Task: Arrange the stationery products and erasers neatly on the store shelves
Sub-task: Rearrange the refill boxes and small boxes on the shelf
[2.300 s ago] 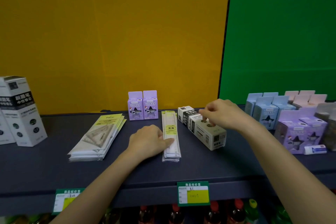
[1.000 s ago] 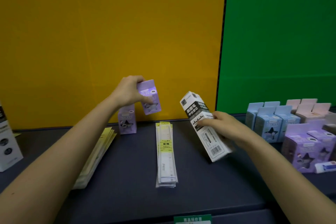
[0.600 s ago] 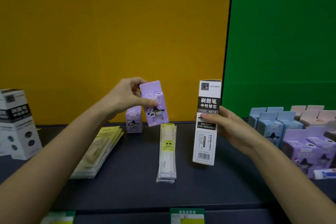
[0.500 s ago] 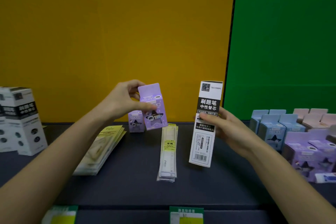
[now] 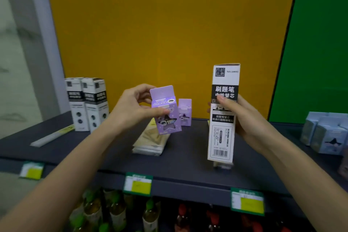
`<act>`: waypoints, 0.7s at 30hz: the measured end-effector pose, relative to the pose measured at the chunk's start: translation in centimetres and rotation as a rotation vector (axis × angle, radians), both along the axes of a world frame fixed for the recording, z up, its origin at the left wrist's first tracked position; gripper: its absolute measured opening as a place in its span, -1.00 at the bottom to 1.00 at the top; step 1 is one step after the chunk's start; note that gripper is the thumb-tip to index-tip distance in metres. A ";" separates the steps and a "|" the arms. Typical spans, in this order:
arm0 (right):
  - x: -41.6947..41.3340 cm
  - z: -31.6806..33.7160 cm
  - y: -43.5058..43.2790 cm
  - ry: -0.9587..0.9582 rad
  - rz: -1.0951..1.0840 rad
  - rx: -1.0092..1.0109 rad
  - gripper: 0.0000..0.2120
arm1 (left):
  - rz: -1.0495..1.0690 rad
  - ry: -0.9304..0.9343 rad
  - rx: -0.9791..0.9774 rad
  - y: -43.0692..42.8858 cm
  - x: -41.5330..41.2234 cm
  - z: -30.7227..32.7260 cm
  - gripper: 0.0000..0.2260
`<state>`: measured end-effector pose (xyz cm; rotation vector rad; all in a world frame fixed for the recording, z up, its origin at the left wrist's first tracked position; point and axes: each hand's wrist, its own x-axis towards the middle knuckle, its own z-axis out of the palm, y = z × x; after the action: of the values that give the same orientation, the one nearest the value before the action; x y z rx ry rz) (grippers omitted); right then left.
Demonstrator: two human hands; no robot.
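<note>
Both boxes stay lifted off the shelf since a half-second earlier, while the view has swung left, bringing two standing white-and-black boxes (image 5: 87,103) closer to centre.

The left hand (image 5: 131,107) pinches a small purple box (image 5: 166,113), thumb across its front and fingers behind its peaked top flap. It is printed card with a star-shaped window, tilted slightly in the air. The right hand (image 5: 243,118) wraps around a tall white-and-black box (image 5: 223,111), thumb on the printed face. This is a slim, smooth carton, held nearly upright, with a barcode near its foot.

This looks like the sorting step: each item is picked up and not yet placed. The tall carton probably belongs beside its two matches at the left. The purple one probably goes next to a second purple box (image 5: 185,112) standing at the back. Each needs setting down upright and square to its neighbours.

Below lies the dark, matte shelf (image 5: 188,165), with a fanned stack of flat plastic packets (image 5: 150,141), pale blue boxes (image 5: 327,133) at the right, and green-and-yellow price tags (image 5: 138,183) along its edge.
</note>
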<state>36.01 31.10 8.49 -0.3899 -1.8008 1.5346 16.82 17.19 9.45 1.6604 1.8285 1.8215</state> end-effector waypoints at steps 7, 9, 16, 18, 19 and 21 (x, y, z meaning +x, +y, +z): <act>-7.6 0.6 -7.4 0.046 -0.010 0.060 -0.73 | 0.060 0.097 -0.070 -9.7 -7.6 0.1 -0.68; -9.8 0.6 -9.2 0.055 -0.015 0.090 -0.66 | 0.082 0.102 -0.084 -12.4 -9.9 0.0 -0.68; -17.5 0.8 -11.6 -0.071 -0.028 0.209 -0.62 | 0.151 0.093 -0.123 -18.4 -17.4 -0.1 -0.64; -19.7 0.4 -11.2 -0.103 -0.069 0.222 -0.59 | 0.177 0.085 -0.144 -19.1 -19.3 -0.1 -0.61; -20.7 0.2 -10.8 -0.111 -0.082 0.217 -0.59 | 0.186 0.089 -0.155 -19.4 -20.2 -0.1 -0.62; -22.7 -0.4 -10.1 -0.125 -0.085 0.199 -0.59 | 0.198 0.108 -0.190 -19.4 -21.7 -0.1 -0.62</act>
<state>13.31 20.99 8.05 -0.4671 -1.9864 1.2830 -4.87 -2.17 9.38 1.5879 2.2055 1.5900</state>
